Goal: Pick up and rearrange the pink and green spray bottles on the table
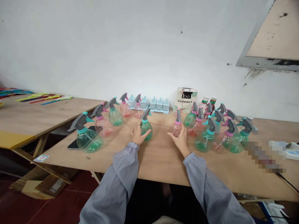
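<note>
Near the middle of the wooden table (156, 155) stands a green spray bottle (146, 126) with a grey trigger head and turquoise collar. My left hand (138, 136) grips its left side, thumb across the front, its other fingers partly hidden. To the right, my right hand (181, 140) is around a pink spray bottle (176, 127) with a pink collar, thumb on the near left side. Both bottles are upright. Close to my right hand is a group of several more pink and green bottles, among them a green spray bottle (206, 141).
More spray bottles stand at the left, the nearest a large green one (90, 140) beside a dark phone (74, 145). Light-blue popsicle moulds (159, 105), a printed paper bag (185, 100) and red-filled bottles (205, 102) line the wall. A second table (23, 115) holds colourful flat items.
</note>
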`<state>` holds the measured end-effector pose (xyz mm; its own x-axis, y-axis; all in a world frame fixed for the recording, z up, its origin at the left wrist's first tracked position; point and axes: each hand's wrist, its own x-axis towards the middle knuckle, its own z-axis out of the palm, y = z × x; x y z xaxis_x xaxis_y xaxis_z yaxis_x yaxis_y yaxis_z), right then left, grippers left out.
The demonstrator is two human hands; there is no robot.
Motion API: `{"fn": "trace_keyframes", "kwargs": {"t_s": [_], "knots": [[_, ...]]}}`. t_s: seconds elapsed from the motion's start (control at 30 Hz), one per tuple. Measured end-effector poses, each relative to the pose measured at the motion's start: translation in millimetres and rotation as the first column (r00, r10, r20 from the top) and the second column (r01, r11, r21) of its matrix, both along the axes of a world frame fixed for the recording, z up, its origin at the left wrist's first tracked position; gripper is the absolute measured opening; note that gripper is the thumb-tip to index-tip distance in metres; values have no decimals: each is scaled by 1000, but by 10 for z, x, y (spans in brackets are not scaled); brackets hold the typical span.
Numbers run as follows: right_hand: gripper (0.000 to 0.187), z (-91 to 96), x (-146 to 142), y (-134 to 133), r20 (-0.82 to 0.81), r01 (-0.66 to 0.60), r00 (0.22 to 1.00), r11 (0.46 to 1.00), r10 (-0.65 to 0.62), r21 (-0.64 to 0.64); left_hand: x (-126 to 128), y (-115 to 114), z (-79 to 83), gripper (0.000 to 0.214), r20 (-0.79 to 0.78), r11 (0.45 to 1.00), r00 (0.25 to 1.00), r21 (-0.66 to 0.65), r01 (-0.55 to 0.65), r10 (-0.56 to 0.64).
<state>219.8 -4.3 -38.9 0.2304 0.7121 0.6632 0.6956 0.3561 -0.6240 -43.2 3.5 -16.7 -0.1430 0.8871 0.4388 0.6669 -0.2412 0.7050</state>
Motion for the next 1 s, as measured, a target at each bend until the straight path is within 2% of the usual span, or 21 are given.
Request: {"fn": "trace_keyframes", "kwargs": {"t_s": [0.1, 0.23, 0.43, 0.6, 0.77, 0.9, 1.0], "knots": [[104, -49, 12, 78, 47, 74, 996, 995, -71, -65, 2, 0, 6, 78, -6, 1000, 1000, 4, -6, 6], [107, -69, 5, 362, -3, 166, 986, 979, -168, -118, 11, -19, 35, 77, -7, 1000, 1000, -19, -10, 10], [103, -1, 46, 904, -124, 180, 973, 976, -195, -126, 7, -23, 30, 78, 3, 1000, 1000, -15, 14, -14], [104, 67, 92, 1155, -138, 228, 957, 955, -257, -191, 3, -18, 20, 78, 8, 1000, 1000, -9, 28, -28], [109, 65, 115, 1197, -208, 238, 938, 952, -277, -195, 15, -20, 25, 79, 11, 999, 999, -13, 35, -34], [114, 51, 88, 1094, -256, 219, 938, 972, -235, -89, 14, -19, 25, 81, 12, 998, 999, -18, 53, -53], [106, 30, 21, 940, -292, 199, 938, 980, -185, 16, 20, -22, 24, 80, 3, 998, 998, -9, 58, -57]]}}
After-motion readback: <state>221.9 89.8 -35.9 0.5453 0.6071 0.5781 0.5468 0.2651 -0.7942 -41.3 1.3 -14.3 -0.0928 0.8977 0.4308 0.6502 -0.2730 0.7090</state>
